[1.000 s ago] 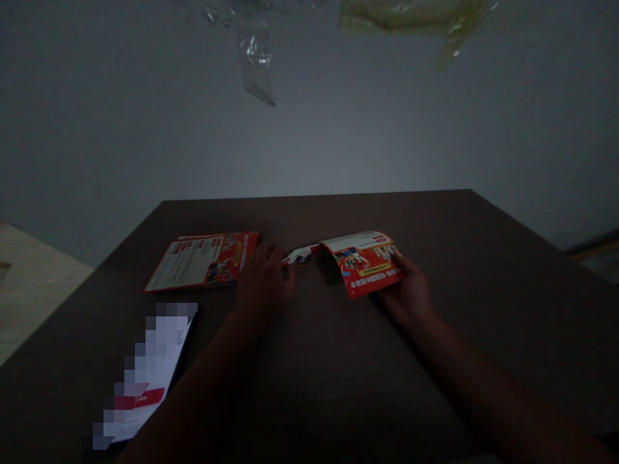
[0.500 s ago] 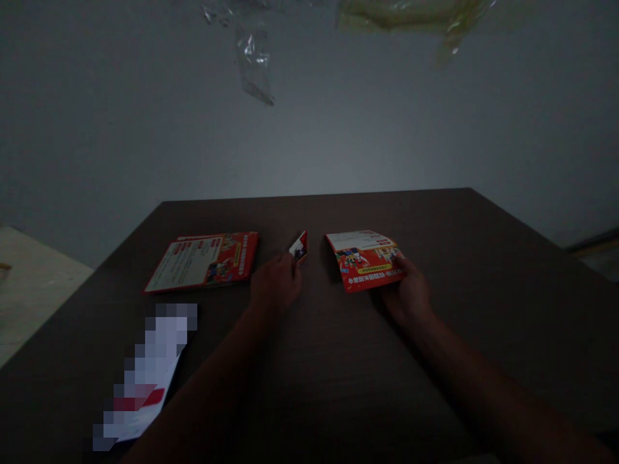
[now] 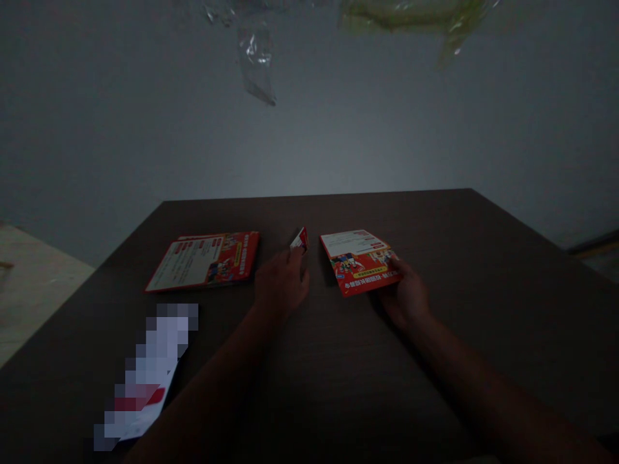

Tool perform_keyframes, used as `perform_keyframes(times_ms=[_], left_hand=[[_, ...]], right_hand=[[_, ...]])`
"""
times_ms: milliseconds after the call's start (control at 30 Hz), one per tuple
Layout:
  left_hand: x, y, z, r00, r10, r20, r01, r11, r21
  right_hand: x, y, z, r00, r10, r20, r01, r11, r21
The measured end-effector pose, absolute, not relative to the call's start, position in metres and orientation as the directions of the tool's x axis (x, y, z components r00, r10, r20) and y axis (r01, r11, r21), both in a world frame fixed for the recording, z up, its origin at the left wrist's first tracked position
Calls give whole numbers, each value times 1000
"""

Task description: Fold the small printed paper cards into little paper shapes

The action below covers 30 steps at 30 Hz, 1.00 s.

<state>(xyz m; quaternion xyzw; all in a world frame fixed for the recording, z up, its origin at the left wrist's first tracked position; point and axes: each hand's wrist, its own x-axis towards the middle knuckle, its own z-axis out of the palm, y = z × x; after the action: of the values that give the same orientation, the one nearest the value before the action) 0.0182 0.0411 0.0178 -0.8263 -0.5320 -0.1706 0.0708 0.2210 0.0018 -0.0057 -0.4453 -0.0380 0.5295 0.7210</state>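
My right hand (image 3: 406,293) grips a red and white printed leaflet (image 3: 360,261) by its right edge, thumb on top. The leaflet is tilted and casts a shadow on the table. To its left, my left hand (image 3: 283,277) is closed on a small red and white folded leaflet (image 3: 300,238), mostly hidden behind the fingers and seen nearly edge-on. Beside my left hand lies a stack of similar red and white leaflets (image 3: 203,261), a little uneven at the back edge.
A lit phone (image 3: 157,367) with a blurred-out screen rests at the front left, next to my left forearm. The dark wooden table (image 3: 319,386) ends at a grey wall (image 3: 309,129) with clear and yellowish tape (image 3: 411,16) stuck on it.
My left hand has moved slightly right, and the folded leaflet has shifted a little away from me. The leaflet in my right hand has moved slightly left.
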Motion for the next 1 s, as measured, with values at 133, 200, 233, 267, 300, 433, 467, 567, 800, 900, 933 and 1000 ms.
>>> perform_keyframes(times_ms=[133, 200, 233, 267, 300, 433, 467, 567, 800, 900, 933, 1000], left_hand=[[26, 31, 16, 616, 682, 394, 736, -677, 22], [32, 26, 12, 692, 608, 389, 641, -765, 55], [36, 24, 10, 703, 589, 398, 613, -786, 81], [39, 23, 7, 712, 576, 403, 592, -800, 99], [41, 22, 5, 717, 571, 400, 578, -808, 118], [43, 25, -1, 729, 557, 397, 540, -825, 166], [41, 26, -2, 731, 551, 403, 531, -830, 172], [34, 30, -4, 738, 523, 426, 490, -850, 193], [19, 33, -6, 731, 497, 468, 407, -868, 285], [16, 32, 0, 763, 458, 456, 362, -887, 285], [16, 32, 2, 782, 437, 445, 338, -896, 288], [16, 32, 3, 802, 415, 430, 303, -903, 305]], right_hand=[[221, 1, -6, 392, 819, -419, -729, -1, -684], [222, 1, -9, 354, 846, -399, -722, -24, -691], [223, 1, -11, 331, 863, -382, -714, -35, -699], [224, 1, -14, 312, 880, -359, -701, -42, -712], [225, 1, -16, 297, 894, -335, -682, -47, -730], [227, -1, -19, 271, 924, -270, -597, -59, -800], [227, -3, -17, 264, 925, -272, -585, -71, -808], [228, -6, -10, 228, 933, -278, -561, -107, -821], [248, -4, -3, 265, 929, -257, -470, -108, -876], [256, -1, -7, 217, 945, -247, -410, -141, -901], [258, 0, -8, 198, 945, -261, -390, -168, -905], [261, 0, -11, 160, 941, -297, -353, -227, -908]])
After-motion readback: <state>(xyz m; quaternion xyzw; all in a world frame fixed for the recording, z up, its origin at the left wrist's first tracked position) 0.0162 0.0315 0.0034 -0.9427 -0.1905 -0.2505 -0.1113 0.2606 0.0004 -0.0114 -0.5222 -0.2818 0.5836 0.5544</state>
